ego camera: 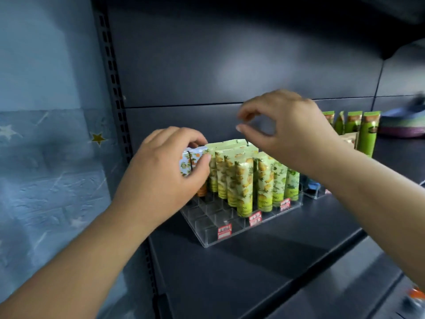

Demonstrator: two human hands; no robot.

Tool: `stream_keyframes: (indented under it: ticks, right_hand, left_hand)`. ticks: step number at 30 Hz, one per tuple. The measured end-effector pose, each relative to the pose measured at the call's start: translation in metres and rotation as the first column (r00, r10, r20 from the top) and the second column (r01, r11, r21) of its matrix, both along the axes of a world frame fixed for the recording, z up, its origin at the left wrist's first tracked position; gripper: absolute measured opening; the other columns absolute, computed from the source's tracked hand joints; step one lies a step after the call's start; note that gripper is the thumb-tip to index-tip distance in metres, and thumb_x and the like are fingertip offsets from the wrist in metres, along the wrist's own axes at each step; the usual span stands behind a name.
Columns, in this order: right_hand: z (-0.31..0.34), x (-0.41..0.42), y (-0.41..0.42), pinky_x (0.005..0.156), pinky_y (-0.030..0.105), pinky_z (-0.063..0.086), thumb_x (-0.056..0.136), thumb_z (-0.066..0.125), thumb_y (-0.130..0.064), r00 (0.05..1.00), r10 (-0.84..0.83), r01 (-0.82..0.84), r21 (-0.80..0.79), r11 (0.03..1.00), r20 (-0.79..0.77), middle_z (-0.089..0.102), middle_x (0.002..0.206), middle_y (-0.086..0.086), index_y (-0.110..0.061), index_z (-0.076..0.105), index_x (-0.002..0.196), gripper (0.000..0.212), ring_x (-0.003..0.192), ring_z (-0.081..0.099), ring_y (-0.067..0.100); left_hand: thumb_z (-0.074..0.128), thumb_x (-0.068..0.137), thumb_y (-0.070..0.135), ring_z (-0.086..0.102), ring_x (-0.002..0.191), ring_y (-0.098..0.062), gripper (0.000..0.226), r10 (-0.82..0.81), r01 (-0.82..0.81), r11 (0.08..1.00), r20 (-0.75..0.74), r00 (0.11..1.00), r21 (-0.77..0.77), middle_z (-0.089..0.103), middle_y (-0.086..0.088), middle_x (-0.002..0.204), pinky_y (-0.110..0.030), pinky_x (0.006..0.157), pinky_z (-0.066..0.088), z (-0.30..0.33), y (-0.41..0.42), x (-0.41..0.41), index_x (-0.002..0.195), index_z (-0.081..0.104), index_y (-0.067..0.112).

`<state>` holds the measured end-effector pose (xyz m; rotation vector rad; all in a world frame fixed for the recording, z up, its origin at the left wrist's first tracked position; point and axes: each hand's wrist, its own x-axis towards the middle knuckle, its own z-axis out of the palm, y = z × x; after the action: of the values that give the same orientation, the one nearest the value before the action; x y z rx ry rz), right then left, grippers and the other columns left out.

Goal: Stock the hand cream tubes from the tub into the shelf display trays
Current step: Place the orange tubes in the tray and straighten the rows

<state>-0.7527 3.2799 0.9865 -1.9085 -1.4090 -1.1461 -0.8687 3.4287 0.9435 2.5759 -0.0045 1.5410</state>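
My left hand (167, 171) grips a white tube with an orange print (190, 161), holding it at the back left corner of the clear tray (213, 229) on the dark shelf (264, 261). Yellow and green tubes (243, 180) stand upright in the tray's rows just beside it. My right hand (287, 132) hovers above those tubes, fingers loosely curled and holding nothing. More green tubes (365, 132) stand farther right.

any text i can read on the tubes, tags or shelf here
"XIYING", partly hidden, on the pale green lime-print tube.
"...ING" on the next lime-print tube.
"...NG" on the yellow pineapple-print tube.
Red and white price tags on the clear acrylic tray: too blurred.
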Motion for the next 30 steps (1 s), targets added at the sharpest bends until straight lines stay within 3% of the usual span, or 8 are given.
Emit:
stream_keyframes:
  ticks: [3,8,11,16,21,26,30]
  right_hand:
    - [-0.018,0.001,-0.029,0.066,0.028,0.044,0.08,0.054,-0.029,0.992,-0.02,0.014,0.055,0.998,0.121,0.069,0.077,0.001,-0.013,0.068,0.086,0.022,0.076,0.062,0.026]
    - [-0.044,0.009,-0.094,0.062,0.028,0.05,0.077,0.054,-0.027,0.978,0.017,-0.03,0.062,0.998,0.206,0.068,0.072,0.002,-0.011,0.07,0.084,0.024,0.071,0.064,0.026]
    - [-0.058,0.021,-0.139,0.065,0.029,0.042,0.078,0.055,-0.025,0.978,0.044,-0.058,0.064,0.996,0.203,0.066,0.067,0.002,-0.009,0.07,0.081,0.021,0.066,0.062,0.026]
    - [-0.084,0.046,-0.215,0.066,0.031,0.047,0.079,0.053,-0.023,0.99,0.077,-0.081,0.025,0.996,0.121,0.068,0.07,0.004,-0.008,0.069,0.079,0.022,0.068,0.063,0.027]
    - [-0.115,0.074,-0.288,0.069,0.031,0.048,0.079,0.052,-0.026,1.0,0.019,-0.018,-0.038,0.999,0.019,0.067,0.07,0.003,-0.009,0.069,0.08,0.024,0.069,0.063,0.026]
    - [-0.153,0.098,-0.361,0.074,0.028,0.043,0.081,0.052,-0.027,0.986,-0.133,0.124,-0.086,0.989,-0.103,0.069,0.072,0.002,-0.01,0.069,0.081,0.024,0.071,0.063,0.025]
    - [-0.192,0.111,-0.409,0.07,0.028,0.046,0.079,0.052,-0.028,0.928,-0.303,0.276,-0.146,0.95,-0.215,0.07,0.072,0.001,-0.012,0.069,0.079,0.024,0.069,0.064,0.025]
  left_hand:
    - [0.047,0.08,0.035,0.05,0.085,-0.009,0.025,0.009,0.001,0.99,-0.072,0.997,0.143,0.058,0.011,0.082,-0.021,0.077,0.039,0.003,-0.036,-0.002,0.088,0.061,0.017]
    - [0.046,0.08,0.035,0.06,0.074,-0.021,0.026,0.057,0.018,0.948,-0.225,0.973,0.319,0.064,0.005,0.074,-0.034,0.067,0.053,0.001,-0.103,-0.003,0.084,0.063,0.017]
    - [0.047,0.08,0.033,0.06,0.072,-0.022,0.022,0.073,0.032,0.928,-0.266,0.961,0.371,0.063,0.006,0.073,-0.035,0.066,0.053,-0.007,-0.145,0.003,0.083,0.062,0.017]
    - [0.044,0.08,0.037,0.058,0.074,-0.017,0.024,0.088,0.033,0.943,-0.342,0.936,0.332,0.063,0.009,0.075,-0.029,0.068,0.052,-0.025,-0.221,0.025,0.086,0.061,0.021]
    - [0.042,0.079,0.038,0.049,0.08,-0.006,0.025,-0.029,0.119,0.971,-0.39,0.92,0.207,0.062,0.012,0.077,-0.024,0.07,0.045,-0.055,-0.292,0.063,0.087,0.06,0.023]
    - [0.041,0.078,0.039,0.054,0.077,-0.006,0.027,-0.17,0.251,0.962,-0.487,0.857,0.106,0.062,0.014,0.074,-0.023,0.062,0.044,-0.095,-0.348,0.112,0.085,0.062,0.024]
    - [0.04,0.077,0.039,0.06,0.073,-0.016,0.029,-0.292,0.367,0.93,-0.591,0.752,0.007,0.063,0.01,0.071,-0.03,0.062,0.051,-0.133,-0.379,0.15,0.083,0.062,0.02]
